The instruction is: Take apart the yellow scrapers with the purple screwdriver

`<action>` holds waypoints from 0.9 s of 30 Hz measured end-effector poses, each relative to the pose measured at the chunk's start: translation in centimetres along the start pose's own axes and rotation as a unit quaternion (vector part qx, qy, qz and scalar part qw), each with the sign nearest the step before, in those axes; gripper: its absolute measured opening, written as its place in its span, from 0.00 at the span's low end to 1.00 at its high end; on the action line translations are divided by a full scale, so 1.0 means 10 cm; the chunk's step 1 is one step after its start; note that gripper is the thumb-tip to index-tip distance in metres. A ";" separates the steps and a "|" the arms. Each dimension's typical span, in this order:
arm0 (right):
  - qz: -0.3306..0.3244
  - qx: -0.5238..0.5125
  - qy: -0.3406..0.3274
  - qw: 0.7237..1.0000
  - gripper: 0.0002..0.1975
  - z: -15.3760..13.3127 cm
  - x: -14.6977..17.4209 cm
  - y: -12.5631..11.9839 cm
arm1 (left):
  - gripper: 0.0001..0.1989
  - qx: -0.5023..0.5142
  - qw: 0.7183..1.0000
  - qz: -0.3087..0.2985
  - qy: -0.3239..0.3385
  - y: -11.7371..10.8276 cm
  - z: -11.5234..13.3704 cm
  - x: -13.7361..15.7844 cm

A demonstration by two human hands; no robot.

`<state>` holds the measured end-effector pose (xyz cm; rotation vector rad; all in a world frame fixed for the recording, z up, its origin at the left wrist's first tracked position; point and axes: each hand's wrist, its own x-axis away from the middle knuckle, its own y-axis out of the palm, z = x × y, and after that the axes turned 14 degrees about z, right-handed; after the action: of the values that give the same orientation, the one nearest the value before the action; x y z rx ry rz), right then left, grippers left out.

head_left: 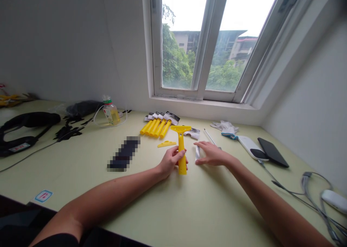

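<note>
My left hand [168,162] is wrapped round the handle of a yellow scraper [181,142], its wide head pointing away from me. To the right, the fingers and thumb of my right hand [213,153] span the two ends of a flat silvery strip [197,153] close to the tabletop. A loose yellow blade cover [166,144] lies just left of the scraper. Behind it several yellow scrapers [155,127] with card labels lie in a row. A loose card label [192,132] rests beyond the scraper head, and a thin screwdriver [210,136] lies behind my right hand.
On the left are a pixelated dark object [124,154], a bottle of yellow liquid [110,113] and a black headset [24,127]. White gloves [225,126], a white device [252,147], a black slab [273,152] and cables [309,196] lie right. A window [202,59] stands behind the table.
</note>
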<state>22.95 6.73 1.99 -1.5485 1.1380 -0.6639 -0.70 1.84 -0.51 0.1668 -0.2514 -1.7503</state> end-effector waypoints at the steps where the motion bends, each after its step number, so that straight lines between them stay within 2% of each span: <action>1: -0.003 0.000 0.004 1.000 0.48 0.01 -0.01 0.00 | 0.23 0.000 1.000 -0.002 0.000 -0.01 -0.01 -0.01; 8: -0.059 0.006 0.028 0.998 0.55 0.06 -0.05 -0.10 | 0.22 0.008 1.000 -0.027 -0.004 -0.02 -0.05 -0.03; 12: -0.080 0.018 0.036 0.996 0.53 0.03 -0.09 -0.14 | 0.21 0.009 1.000 -0.029 -0.006 -0.01 -0.03 -0.02; 18: -0.063 0.027 0.023 0.997 0.53 0.03 -0.11 -0.14 | 0.21 0.002 0.999 -0.031 -0.005 -0.01 -0.02 -0.03; 27: -0.095 0.005 0.032 0.995 0.49 0.03 -0.12 -0.17 | 0.23 0.014 0.999 -0.031 -0.018 0.00 -0.01 -0.02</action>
<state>23.31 7.98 3.68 -1.6504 1.0411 -0.8492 -0.69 2.02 -0.58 0.1655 -0.3002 -1.8131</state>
